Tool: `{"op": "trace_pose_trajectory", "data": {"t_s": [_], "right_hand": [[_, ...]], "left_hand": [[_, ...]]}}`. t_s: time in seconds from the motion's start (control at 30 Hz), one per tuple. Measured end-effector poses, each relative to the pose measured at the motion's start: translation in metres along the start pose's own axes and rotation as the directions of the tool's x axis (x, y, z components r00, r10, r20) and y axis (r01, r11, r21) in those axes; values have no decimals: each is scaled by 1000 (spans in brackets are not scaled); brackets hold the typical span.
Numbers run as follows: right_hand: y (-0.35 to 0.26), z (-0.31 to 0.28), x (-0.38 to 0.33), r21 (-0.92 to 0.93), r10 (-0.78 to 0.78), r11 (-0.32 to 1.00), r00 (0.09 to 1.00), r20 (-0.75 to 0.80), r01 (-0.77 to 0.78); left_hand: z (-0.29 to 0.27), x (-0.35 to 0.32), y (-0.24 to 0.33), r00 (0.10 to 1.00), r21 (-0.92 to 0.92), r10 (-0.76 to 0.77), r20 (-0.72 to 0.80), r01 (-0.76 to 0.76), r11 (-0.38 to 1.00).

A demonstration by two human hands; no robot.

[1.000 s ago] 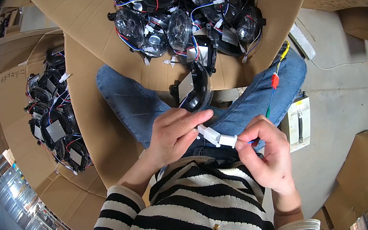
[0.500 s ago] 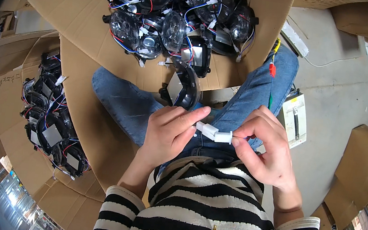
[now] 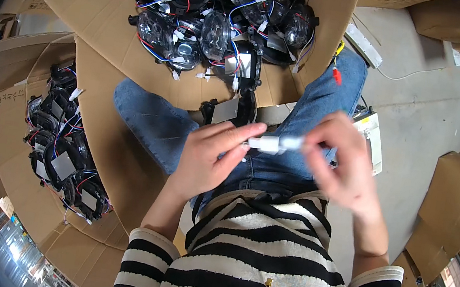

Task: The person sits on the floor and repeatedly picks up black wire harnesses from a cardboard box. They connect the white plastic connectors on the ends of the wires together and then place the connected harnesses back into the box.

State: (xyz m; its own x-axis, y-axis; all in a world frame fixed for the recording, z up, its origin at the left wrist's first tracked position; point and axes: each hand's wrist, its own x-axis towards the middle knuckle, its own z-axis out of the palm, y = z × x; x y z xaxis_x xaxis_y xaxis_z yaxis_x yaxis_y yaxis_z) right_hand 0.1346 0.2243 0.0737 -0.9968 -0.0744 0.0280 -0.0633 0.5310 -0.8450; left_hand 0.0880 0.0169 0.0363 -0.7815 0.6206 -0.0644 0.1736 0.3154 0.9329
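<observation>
Over my lap, my left hand (image 3: 211,154) pinches a white plastic wire connector (image 3: 265,143) between thumb and forefinger. A second white connector (image 3: 290,143), smeared by motion, meets its right end. Thumb and fingertips of my right hand (image 3: 344,161) close on that second piece, and this hand is blurred too. Whether the two connectors are fully joined cannot be told. Just beyond my left hand, a black lamp unit (image 3: 226,110) with a silver plate rests near my knees, partly hidden by the fingers.
A large cardboard box (image 3: 102,51) ahead holds several lamp units (image 3: 215,34) with loose wires. More lamps (image 3: 64,165) lie in another box at left. Yellow and red clips (image 3: 336,75) hang by my right knee. A power strip (image 3: 365,45) and white device (image 3: 371,140) stand at right.
My right hand has shifted up a little with its connector, now in line with the left one and blurred. The lamp unit near my knees has tilted and sits slightly differently.
</observation>
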Motion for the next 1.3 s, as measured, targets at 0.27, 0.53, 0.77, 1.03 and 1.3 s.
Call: {"op": "trace_pose_trajectory", "data": {"t_s": [0.27,0.53,0.77,1.03,1.3], "right_hand": [[62,-124,-122,-411,641,761,682,352,-503],[-14,-39,-88,410,9,888,897,442,-211],[-11,-9,-54,598,108,737,928,357,-316],[-7,16,-43,666,102,666,925,365,-336],[2,26,-34,682,138,616,906,399,-394]], "left_hand": [[-58,-47,16,942,-29,-160,-297,158,987],[-223,-160,80,649,489,111,-753,438,754],[-368,-254,84,656,550,313,-687,750,-366],[-54,-2,-94,953,480,-166,-253,272,834],[54,73,-205,924,611,-251,-290,380,694]]}}
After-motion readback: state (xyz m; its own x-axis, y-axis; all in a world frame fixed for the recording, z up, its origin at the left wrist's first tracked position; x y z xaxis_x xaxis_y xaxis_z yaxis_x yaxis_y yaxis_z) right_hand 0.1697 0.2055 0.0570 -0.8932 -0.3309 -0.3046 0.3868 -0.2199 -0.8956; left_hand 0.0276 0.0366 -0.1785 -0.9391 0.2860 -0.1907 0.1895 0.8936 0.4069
